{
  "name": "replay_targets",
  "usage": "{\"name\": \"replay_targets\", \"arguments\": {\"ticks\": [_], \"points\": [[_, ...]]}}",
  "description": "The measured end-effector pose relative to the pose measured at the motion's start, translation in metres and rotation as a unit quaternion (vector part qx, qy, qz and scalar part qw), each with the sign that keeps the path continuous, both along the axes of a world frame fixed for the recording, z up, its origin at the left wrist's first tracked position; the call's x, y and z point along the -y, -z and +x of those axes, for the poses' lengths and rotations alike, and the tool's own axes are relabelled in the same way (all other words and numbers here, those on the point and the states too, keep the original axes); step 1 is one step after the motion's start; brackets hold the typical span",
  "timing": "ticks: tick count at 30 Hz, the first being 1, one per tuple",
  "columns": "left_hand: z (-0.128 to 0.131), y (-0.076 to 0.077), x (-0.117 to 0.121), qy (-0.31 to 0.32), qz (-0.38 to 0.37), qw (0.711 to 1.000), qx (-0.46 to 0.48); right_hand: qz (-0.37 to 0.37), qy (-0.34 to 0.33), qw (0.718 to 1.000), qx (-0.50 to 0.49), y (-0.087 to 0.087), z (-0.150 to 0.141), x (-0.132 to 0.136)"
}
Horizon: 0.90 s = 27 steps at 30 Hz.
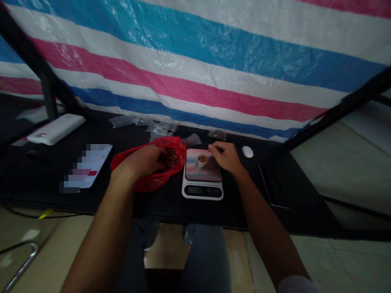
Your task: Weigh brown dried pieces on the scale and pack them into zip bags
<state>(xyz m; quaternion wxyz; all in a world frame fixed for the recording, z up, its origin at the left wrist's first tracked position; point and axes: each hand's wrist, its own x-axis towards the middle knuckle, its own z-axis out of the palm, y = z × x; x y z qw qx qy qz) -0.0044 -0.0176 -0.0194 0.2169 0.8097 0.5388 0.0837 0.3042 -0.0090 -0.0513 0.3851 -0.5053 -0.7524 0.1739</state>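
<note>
Striped woven tarp [195, 69] in blue, white and pink fills the backdrop behind a black tabletop [305, 211], and we're going left to right! Out on the far left lies a rounded white rectangular slab [56, 129], then a flat pale card [87, 167], pixelated past reading. Along the back edge, crumpled clear plastic bags [157, 128] are scattered about. Now to the action: the left hand [143, 160] is down in the mouth of a crinkled red plastic bag [152, 183], fingers curled closed around dark brown chunks [170, 158]. Right next door stands a white digital kitchen scale [202, 191] with a pink-toned platform, and on that platform sits a small white paper cup [202, 160] holding brown pieces. The right hand [222, 156] is just beside the cup, thumb and fingertips pressed together in a pinch, and whatever is between them is too small to tell. Further right, a white oval computer mouse [247, 151] sits near a dark flat rectangular slab [273, 185].
</note>
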Motion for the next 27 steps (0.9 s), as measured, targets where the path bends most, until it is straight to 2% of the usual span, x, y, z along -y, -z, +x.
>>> {"name": "replay_targets", "arguments": {"ticks": [7, 13, 20, 27], "points": [[0.009, -0.001, -0.001, 0.028, -0.005, 1.000, 0.008, -0.007, 0.001, 1.000, -0.002, 0.000, 0.000, 0.000], [0.016, 0.000, 0.000, 0.019, 0.026, 0.999, -0.013, -0.003, 0.003, 1.000, -0.001, 0.002, 0.001, -0.001], [0.008, -0.007, -0.004, 0.007, 0.035, 0.998, -0.058, 0.001, 0.005, 1.000, -0.001, 0.002, 0.001, -0.001], [0.003, -0.017, -0.005, -0.011, 0.038, 0.999, 0.031, -0.006, 0.006, 1.000, 0.002, 0.003, 0.002, -0.001]]}}
